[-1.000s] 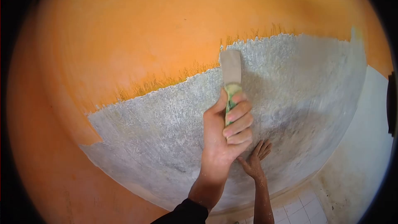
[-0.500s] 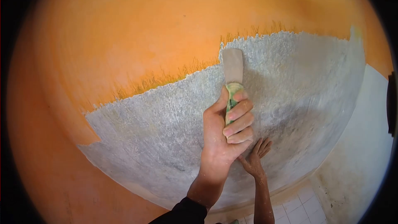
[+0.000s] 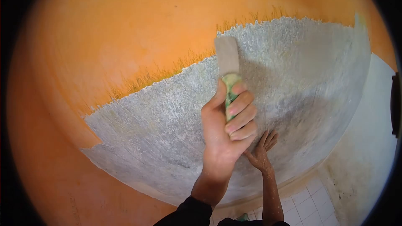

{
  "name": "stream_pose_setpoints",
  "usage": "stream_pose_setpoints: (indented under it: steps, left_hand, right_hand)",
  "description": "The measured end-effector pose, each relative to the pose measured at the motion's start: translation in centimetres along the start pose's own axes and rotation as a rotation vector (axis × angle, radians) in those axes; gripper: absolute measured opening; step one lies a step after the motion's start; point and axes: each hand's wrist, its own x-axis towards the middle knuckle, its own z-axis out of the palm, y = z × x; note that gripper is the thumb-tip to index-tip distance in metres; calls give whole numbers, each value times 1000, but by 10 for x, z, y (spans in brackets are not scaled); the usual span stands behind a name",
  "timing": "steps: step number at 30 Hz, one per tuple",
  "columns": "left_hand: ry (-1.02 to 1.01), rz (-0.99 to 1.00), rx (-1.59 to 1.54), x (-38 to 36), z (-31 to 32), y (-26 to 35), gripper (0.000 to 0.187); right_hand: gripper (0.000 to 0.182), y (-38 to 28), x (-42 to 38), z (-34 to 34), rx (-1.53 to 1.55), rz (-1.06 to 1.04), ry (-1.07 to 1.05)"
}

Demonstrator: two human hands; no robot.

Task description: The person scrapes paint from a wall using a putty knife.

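Note:
My left hand is wrapped round the green and cream handle of a paint scraper, thumb on the left side and fingers curled over from the right. The scraper's flat, broad blade points up, its tip at the ragged step where the orange paint meets the bare grey wall surface. Lower down and to the right, my right hand rests against the grey part with fingers stretched out and nothing in it. Pale dust specks its forearm.
A jagged, bristly paint edge runs across the wall, rising to the right. White floor tiles show at the bottom. A pale, stained wall stands at the right, with a dark object at its far edge.
The scraper and my left hand have moved slightly up and left in view; the wall's paint edge has also shifted up. My right hand sits a little higher and farther right.

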Motion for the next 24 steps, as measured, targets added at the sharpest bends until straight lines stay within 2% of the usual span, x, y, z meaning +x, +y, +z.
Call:
stream_pose_setpoints:
  steps: [2, 5, 8, 14, 18, 22, 24]
  left_hand:
    - [-34, 11, -19, 0, -1, -3, 35]
    - [59, 48, -29, -23, -14, -10, 37]
    - [49, -8, -42, -31, -14, -6, 38]
    - [88, 23, -84, -36, -10, -12, 36]
    - [-1, 24, -29, -8, -2, -7, 34]
    - [45, 21, -57, -39, -21, -14, 36]
    - [26, 11, -21, -21, -12, -12, 37]
  right_hand:
    - [128, -1, -1, 0, 9, -11, 15]
    - [128, 1, -6, 4, 3, -14, 17]
    - [128, 4, 3, 2, 3, -31, 48]
    - [128, 5, -3, 6, -43, -38, 56]
    - [127, 2, 0, 8, -9, -6, 63]
    - [128, 9, 3, 9, -48, -28, 68]
    - [129, 9, -1, 10, -55, -28, 72]
